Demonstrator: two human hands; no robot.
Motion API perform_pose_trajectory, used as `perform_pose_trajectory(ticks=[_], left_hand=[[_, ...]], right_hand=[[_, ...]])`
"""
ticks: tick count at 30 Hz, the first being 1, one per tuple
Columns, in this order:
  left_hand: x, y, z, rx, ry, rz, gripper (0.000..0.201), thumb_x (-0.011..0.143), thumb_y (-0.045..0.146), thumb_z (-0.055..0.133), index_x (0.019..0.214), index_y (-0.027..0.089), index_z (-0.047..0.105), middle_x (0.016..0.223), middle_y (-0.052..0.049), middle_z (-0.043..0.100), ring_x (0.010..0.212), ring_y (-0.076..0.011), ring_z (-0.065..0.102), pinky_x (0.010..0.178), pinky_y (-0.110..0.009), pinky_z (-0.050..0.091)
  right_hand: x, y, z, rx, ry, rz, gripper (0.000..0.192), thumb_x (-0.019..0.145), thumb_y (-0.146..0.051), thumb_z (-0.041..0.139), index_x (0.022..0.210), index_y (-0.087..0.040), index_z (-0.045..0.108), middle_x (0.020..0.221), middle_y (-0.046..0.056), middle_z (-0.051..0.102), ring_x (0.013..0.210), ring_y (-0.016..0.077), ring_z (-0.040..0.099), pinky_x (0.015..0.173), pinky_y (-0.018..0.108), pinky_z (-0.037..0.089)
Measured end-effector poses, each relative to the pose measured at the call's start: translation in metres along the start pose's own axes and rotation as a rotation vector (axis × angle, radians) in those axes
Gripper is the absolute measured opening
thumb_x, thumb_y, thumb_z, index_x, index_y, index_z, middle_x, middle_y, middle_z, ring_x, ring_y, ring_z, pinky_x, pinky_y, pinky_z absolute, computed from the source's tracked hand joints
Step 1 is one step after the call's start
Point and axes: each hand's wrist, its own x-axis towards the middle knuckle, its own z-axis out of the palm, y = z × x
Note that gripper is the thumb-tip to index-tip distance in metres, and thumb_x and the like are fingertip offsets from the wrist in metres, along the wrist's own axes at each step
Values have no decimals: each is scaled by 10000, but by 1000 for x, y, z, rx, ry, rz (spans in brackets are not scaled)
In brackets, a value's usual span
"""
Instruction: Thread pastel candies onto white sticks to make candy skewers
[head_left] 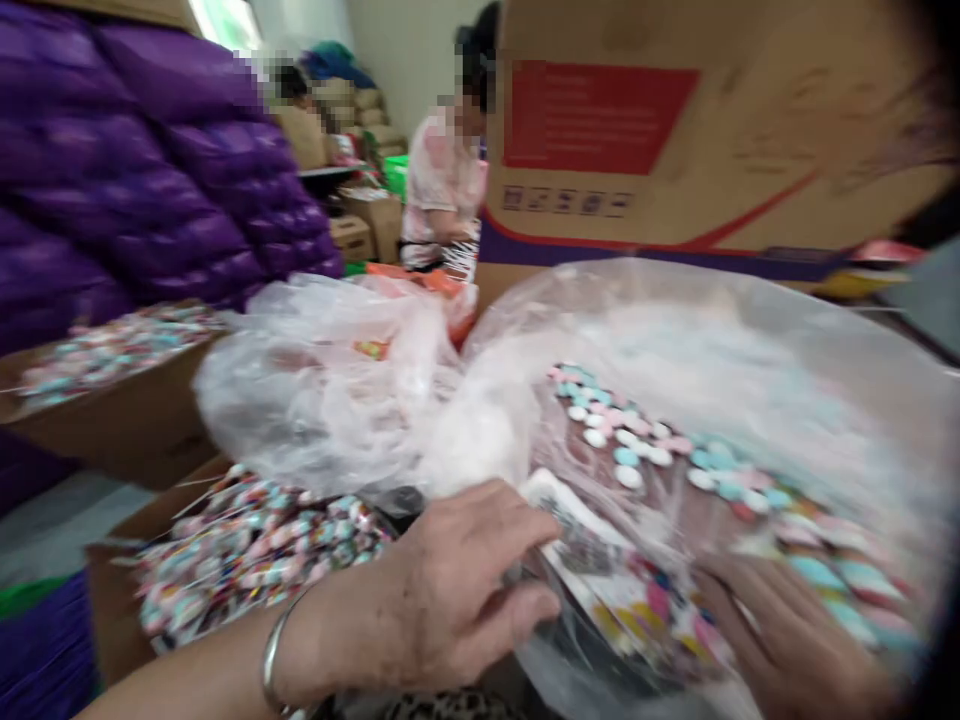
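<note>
My left hand (442,590) pinches the printed card (600,560) just past my fingertips; my right hand (787,640) lies flat and open inside the clear plastic bag (750,350), buttons (637,440) above it.

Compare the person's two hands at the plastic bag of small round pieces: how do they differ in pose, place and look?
The left hand lies outside the clear plastic bag, gripping its edge, while the right hand is inside it, seen through the film. The left hand's wrist wears a metal bangle; none shows on the right hand. The left hand is sharp; the right hand is blurred. Both are bare and touch the bag beside the pastel pieces.
</note>
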Motion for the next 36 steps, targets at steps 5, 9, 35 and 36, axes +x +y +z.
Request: perform_pose_trajectory(ticks=[5, 9, 35, 36], left_hand=[[54, 7, 64, 369, -48, 235, 422, 944, 202, 525, 1339, 56, 500, 1395, -226, 561, 1370, -381, 429, 1140, -573, 352], [68, -9, 104, 386, -138, 211, 128, 940, 102, 490, 936, 132, 614, 968, -113, 684, 973, -299, 620, 894, -464, 504], [85, -21, 102, -534, -519, -293, 399, 995, 482, 424, 724, 203, 514, 615, 49, 534, 487, -110, 494, 477, -226, 368], [84, -21, 103, -524, -518, -278, 388, 995, 460, 433, 724, 200, 531, 620, 45, 550, 503, -109, 497, 493, -224, 370]], right_hand=[[9, -27, -8, -115, -45, 60, 194, 1011, -152, 468, 896, -221, 608, 762, 22, 640, 720, 191, 572, 733, 338, 459], [16, -41, -9, -66, 1, 76, 215, 986, -94, 455, 884, -217, 599, 745, 12, 631, 695, 174, 576, 723, 311, 466], [-15, -45, -15, 791, -80, 776, 164, 937, -330, 547, 921, -192, 634, 783, -8, 634, 680, 135, 569, 610, 242, 462], [-16, -44, -15, 795, -71, 781, 148, 927, -312, 552, 911, -193, 639, 776, -9, 635, 674, 135, 569, 611, 242, 463]])
